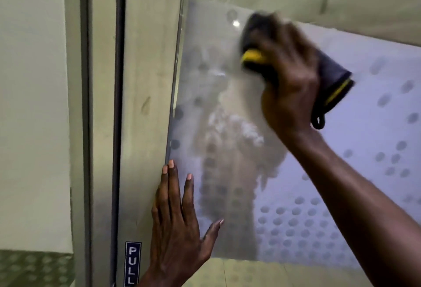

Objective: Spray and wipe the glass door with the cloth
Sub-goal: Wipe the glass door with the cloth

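The glass door [341,173] fills the right half of the head view, with a frosted dotted band and white foamy spray streaks [230,125] running down its middle. My right hand [289,81] presses a dark grey cloth with yellow trim [332,81] flat against the upper glass; the hand is motion-blurred. My left hand [177,225] lies flat with fingers spread on the lower glass beside the door's metal frame [145,104], holding nothing. No spray bottle is in view.
A blue "PULL" sticker [132,264] sits low on the metal frame. A dark vertical gap [118,104] separates the frame from the door jamb. A pale wall [32,104] stands at the left, with a patterned strip [34,268] at its base.
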The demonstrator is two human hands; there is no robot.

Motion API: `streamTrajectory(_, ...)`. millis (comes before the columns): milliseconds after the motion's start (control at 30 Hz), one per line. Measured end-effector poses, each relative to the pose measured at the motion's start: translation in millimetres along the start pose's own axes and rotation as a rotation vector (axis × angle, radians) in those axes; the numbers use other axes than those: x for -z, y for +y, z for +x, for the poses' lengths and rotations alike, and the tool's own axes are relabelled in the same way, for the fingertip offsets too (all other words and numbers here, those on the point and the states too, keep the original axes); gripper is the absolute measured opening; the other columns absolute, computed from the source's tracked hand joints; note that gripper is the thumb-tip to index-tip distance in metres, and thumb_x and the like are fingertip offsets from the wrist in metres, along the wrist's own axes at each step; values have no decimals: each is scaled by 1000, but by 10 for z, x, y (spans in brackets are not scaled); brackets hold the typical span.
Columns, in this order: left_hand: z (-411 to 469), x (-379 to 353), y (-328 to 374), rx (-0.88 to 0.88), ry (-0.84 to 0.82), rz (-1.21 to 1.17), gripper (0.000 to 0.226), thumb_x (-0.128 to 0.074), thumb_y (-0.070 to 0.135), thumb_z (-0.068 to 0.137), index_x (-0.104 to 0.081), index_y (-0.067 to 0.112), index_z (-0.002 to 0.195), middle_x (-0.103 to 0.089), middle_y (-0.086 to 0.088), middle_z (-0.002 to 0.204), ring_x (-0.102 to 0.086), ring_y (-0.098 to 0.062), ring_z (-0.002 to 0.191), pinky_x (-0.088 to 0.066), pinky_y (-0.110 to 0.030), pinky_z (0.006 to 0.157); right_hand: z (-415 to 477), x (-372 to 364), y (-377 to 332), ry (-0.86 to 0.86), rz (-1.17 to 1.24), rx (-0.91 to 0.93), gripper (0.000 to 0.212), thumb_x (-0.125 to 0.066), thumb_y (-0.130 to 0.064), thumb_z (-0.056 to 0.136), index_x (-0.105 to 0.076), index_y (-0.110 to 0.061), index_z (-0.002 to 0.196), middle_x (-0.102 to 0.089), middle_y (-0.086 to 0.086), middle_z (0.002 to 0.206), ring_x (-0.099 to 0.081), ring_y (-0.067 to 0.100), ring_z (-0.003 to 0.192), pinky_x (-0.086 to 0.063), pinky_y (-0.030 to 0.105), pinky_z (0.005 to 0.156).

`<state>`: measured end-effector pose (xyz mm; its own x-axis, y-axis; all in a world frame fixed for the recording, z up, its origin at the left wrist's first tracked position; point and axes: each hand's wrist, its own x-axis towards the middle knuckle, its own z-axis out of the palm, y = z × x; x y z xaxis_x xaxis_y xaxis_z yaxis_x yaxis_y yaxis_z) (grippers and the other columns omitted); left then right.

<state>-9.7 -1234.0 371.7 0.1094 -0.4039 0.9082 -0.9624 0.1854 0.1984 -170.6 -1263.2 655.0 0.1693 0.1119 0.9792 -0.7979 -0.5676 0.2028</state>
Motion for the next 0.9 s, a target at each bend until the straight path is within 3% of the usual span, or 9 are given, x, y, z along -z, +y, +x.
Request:
streamTrajectory(100,-10,23,-57,-14,-14,13,125,-80,72,83,-28,4,174,-11,-25,188,-10,-41,177,-23,-46,131,-443,-14,-50,-287,16,443,50,-58,8,106,-69,-18,147,-54,14,165,-45,44,158,-41,58,126)
streamTrajectory(167,-13,28,-64,-18,-23,7,126,-80,72,82,-28,4,175,-11,-24,188,-10,-41,177,-26,-48,129,-550,64,49,-346,-27,523,61,-48,13,104,-65,-20,152,-49,12,170,-39,41,162,-40,57,127)
streamTrajectory(267,-10,24,-35,-27,-22,-2,125,-77,75,85,-28,4,175,-12,-25,188,-14,-43,176,-33,-49,123,-372,143,191,-167,-120,298,55,-57,10,104,-68,-20,149,-54,11,166,-46,42,157,-48,54,120)
streamTrajectory(400,12,14,10,-44,-12,-24,122,-73,76,87,-29,3,174,-14,-25,187,-15,-43,176,-36,-50,120,143,114,121,144,-43,-340,65,-52,7,93,-67,-22,149,-57,7,165,-52,39,147,-49,47,118)
streamTrajectory(467,9,3,23,-52,-15,-33,121,-74,74,87,-29,3,174,-13,-26,187,-16,-45,175,-35,-51,121,194,-7,-86,173,-10,-385,67,-55,7,88,-69,-21,148,-58,11,163,-53,41,147,-47,49,120)
streamTrajectory(633,-29,-55,13,-21,0,6,118,-66,74,89,-27,3,175,-10,-25,188,-25,-47,170,-36,-55,116,-583,-203,-507,-366,44,436,60,-55,10,99,-65,-18,152,-49,15,170,-36,47,162,-29,61,133)
streamTrajectory(700,-49,-83,6,-22,6,18,118,-65,73,89,-26,3,176,-9,-25,188,-24,-47,169,-35,-56,117,-865,-127,-415,-462,54,541,57,-46,9,105,-62,-16,154,-46,15,172,-33,44,164,-27,59,135)
streamTrajectory(800,-74,-98,-17,-23,0,-14,122,-76,70,85,-26,6,177,-12,-24,188,-17,-45,175,-34,-56,122,-976,109,-100,-286,-83,380,49,-44,1,113,-65,-21,152,-52,12,167,-46,40,158,-41,54,127)
streamTrajectory(900,-70,-109,3,-29,11,-16,122,-74,71,87,-25,6,177,-13,-26,187,-15,-46,175,-33,-56,124,-752,291,262,4,-153,-60,52,-56,11,101,-71,-14,144,-61,16,159,-58,45,146,-48,52,121)
